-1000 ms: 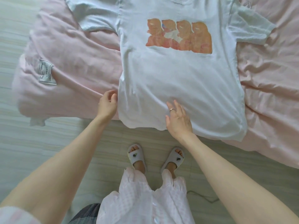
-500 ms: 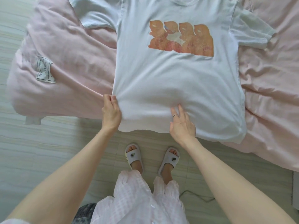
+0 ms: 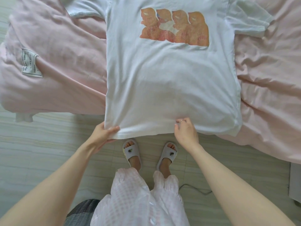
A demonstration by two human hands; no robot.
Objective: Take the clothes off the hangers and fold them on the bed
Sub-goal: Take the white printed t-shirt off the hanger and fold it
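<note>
— One T-shirt (image 3: 171,82): flat on bed (image 3: 268,79), print up, hem overhanging the edge.
— Hands?
— Left hand (image 3: 104,132) pinching hem corner; right hand (image 3: 185,132) curled, gripping hem mid-way.

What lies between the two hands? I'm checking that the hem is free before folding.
Only the white T-shirt's bottom hem, free, spans from left hand to right hand, in the head view.

I'm looking at a home bedroom: a bed (image 3: 268,95) under a rumpled pink duvet (image 3: 57,62) with a sewn label (image 3: 31,63), pale plank floor (image 3: 32,152), a person's slippers (image 3: 132,150) and pyjama trousers (image 3: 138,201), and a cable (image 3: 195,189) trailing on the floor.
</note>
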